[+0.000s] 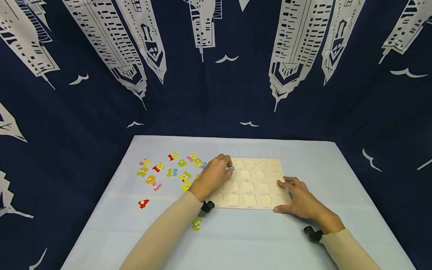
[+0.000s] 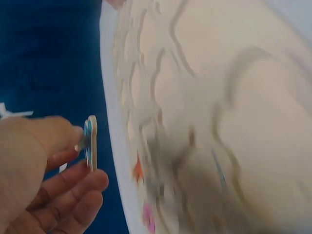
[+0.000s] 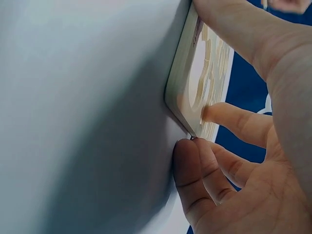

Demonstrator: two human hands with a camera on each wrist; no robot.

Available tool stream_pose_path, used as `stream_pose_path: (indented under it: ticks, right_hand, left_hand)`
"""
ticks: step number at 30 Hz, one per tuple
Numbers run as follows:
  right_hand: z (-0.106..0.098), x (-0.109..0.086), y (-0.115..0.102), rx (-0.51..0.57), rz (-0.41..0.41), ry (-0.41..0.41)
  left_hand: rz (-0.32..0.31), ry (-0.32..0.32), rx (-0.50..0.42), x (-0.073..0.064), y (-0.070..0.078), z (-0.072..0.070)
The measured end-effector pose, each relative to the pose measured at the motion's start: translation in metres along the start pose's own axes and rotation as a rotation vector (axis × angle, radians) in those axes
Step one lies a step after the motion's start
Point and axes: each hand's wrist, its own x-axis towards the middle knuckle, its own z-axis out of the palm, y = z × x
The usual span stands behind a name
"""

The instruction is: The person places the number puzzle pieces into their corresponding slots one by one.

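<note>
A pale wooden puzzle board [image 1: 256,192] with rows of shallow recesses lies on the table. My left hand [image 1: 212,174] is over its upper left part and pinches a small blue puzzle piece [image 2: 91,141] between thumb and fingers. That piece is on edge in the left wrist view, so its shape is mostly hidden. My right hand [image 1: 300,200] holds the board at its near right corner, thumb at the near edge and fingers along the right side. In the right wrist view the index fingertip [image 3: 210,114] rests on the board's face.
Several coloured number pieces are scattered left of the board, including a yellow-green one [image 1: 185,176]. A red 4 piece [image 1: 143,203] lies apart from them, and a green 3 piece [image 1: 197,224] sits near my left forearm. Dark patterned cloth [image 1: 209,97] hangs behind the white table [image 1: 256,240].
</note>
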Motion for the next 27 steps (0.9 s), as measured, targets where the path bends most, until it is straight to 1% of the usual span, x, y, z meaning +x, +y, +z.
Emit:
stream_pose_path:
  ticks: [2, 4, 5, 6, 9, 11, 12, 13, 15, 18, 20, 21, 22, 24, 27]
  right_hand:
    - [0.002, -0.001, 0.0, 0.004, 0.001, -0.003]
    - [0.003, -0.001, 0.0, 0.004, 0.001, -0.006]
    - [0.004, -0.001, -0.001, 0.005, 0.002, -0.007]
    - [0.004, -0.002, -0.001, 0.005, 0.004, -0.007]
    - [0.003, -0.001, -0.003, 0.002, 0.005, -0.002]
    - [0.002, 0.0, -0.004, -0.001, 0.006, -0.001]
    - [0.002, 0.0, -0.005, -0.004, 0.005, 0.0]
    - [0.002, 0.0, -0.005, -0.006, 0.005, 0.0]
    - [0.001, 0.0, -0.004, -0.008, 0.005, 0.0]
    - [0.001, 0.0, -0.003, -0.009, 0.007, 0.0]
    - [0.001, -0.001, -0.003, -0.011, 0.005, 0.002]
    - [0.001, 0.0, -0.002, -0.012, 0.007, 0.0]
    - [0.001, -0.001, -0.002, -0.012, 0.007, 0.0]
    - [0.0, -0.001, -0.002, -0.012, 0.005, 0.0]
    - [-0.001, 0.0, -0.001, -0.012, 0.011, -0.003]
  left_hand:
    - [-0.014, -0.013, 0.022, 0.012, 0.008, 0.011]
    - [-0.03, -0.026, 0.049, 0.024, 0.011, 0.024]
    - [-0.028, -0.011, 0.073, 0.032, 0.004, 0.04]
    - [-0.029, -0.006, 0.097, 0.041, -0.001, 0.053]
    - [-0.042, 0.007, 0.149, 0.062, -0.019, 0.088]
    - [-0.059, 0.011, 0.189, 0.074, -0.031, 0.109]
    - [-0.069, -0.006, 0.186, 0.076, -0.029, 0.107]
    - [-0.076, -0.004, 0.174, 0.077, -0.028, 0.107]
    - [-0.089, 0.0, 0.197, 0.079, -0.025, 0.107]
    - [-0.111, -0.015, 0.195, 0.071, -0.002, 0.079]
    - [-0.137, -0.046, 0.204, 0.066, 0.011, 0.063]
    - [-0.141, -0.047, 0.201, 0.068, 0.01, 0.067]
    - [-0.146, -0.058, 0.18, 0.067, 0.014, 0.061]
    - [-0.15, -0.07, 0.145, 0.072, 0.009, 0.067]
    - [-0.14, -0.063, 0.088, 0.084, -0.011, 0.09]
